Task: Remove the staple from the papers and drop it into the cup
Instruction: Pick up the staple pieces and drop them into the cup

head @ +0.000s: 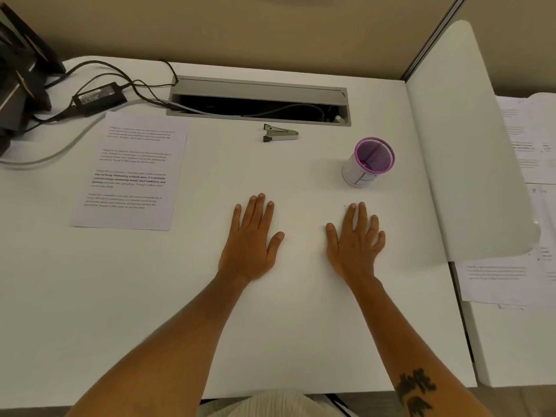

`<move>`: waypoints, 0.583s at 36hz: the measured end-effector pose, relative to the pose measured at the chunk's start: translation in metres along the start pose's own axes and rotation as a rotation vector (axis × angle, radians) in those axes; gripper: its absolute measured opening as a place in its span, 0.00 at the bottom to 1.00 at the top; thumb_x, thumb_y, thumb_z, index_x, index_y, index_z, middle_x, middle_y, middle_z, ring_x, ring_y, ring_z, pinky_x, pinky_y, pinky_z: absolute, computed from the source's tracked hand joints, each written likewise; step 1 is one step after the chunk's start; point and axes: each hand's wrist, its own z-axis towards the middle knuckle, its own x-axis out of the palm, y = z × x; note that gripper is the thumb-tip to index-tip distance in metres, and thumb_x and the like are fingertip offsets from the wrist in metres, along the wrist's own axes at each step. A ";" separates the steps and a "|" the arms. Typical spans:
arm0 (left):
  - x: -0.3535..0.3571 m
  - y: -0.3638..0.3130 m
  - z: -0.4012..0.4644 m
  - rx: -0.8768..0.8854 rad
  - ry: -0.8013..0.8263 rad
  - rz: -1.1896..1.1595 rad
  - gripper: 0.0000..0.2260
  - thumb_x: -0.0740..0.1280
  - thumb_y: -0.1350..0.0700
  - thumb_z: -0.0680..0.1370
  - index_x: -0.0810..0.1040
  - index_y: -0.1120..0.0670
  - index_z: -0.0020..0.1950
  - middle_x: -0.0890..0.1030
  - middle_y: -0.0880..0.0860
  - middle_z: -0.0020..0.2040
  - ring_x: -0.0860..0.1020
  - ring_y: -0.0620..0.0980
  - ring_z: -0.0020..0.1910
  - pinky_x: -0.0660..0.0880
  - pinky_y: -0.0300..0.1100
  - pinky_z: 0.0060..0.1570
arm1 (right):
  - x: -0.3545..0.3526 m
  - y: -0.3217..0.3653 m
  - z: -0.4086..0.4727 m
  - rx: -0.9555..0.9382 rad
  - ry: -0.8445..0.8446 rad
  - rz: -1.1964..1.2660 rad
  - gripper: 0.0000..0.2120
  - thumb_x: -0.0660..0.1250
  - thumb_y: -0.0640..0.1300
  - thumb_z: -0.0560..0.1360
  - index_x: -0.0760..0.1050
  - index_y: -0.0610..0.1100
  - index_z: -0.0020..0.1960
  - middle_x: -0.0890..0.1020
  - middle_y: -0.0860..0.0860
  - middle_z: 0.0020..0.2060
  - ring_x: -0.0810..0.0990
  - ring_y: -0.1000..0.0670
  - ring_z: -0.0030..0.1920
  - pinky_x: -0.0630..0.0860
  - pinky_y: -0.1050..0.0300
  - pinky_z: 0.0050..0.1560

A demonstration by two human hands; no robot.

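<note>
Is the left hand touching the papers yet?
Apart. The head view shows the left hand flat on the desk, with bare desk between it and the papers.

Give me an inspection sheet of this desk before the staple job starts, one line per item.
Surface: white desk, both hands flat on it.
Job's things: printed papers far left, staple itself too small to see; staple remover at the back centre; purple mesh cup upright, right of centre.
Clutter: black power adapter back left.
Hands: left hand and right hand open, holding nothing.
Cables: black cables and a grey cable at back left, running to the open cable tray.
Surroundings: white divider panel to the right, more printed sheets beyond it.
</note>
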 end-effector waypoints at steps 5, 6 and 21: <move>0.000 0.000 0.000 -0.003 0.000 0.004 0.33 0.47 0.39 0.87 0.50 0.55 0.88 0.48 0.57 0.89 0.45 0.55 0.88 0.49 0.61 0.85 | -0.012 -0.011 0.016 0.040 -0.114 0.169 0.32 0.67 0.59 0.79 0.65 0.52 0.80 0.68 0.48 0.76 0.63 0.39 0.76 0.61 0.35 0.72; 0.000 0.000 0.000 -0.003 0.001 0.006 0.33 0.46 0.38 0.87 0.50 0.55 0.88 0.48 0.57 0.89 0.45 0.55 0.88 0.49 0.61 0.85 | -0.014 -0.014 0.019 0.051 -0.137 0.208 0.30 0.70 0.58 0.79 0.68 0.52 0.78 0.71 0.48 0.73 0.65 0.40 0.74 0.62 0.36 0.71; 0.001 0.001 0.000 0.004 0.002 0.008 0.33 0.45 0.38 0.87 0.50 0.55 0.88 0.49 0.57 0.89 0.45 0.55 0.88 0.49 0.61 0.85 | -0.038 -0.031 0.059 -0.190 -0.059 0.412 0.10 0.73 0.45 0.80 0.87 0.48 0.60 0.83 0.48 0.56 0.76 0.43 0.60 0.74 0.48 0.60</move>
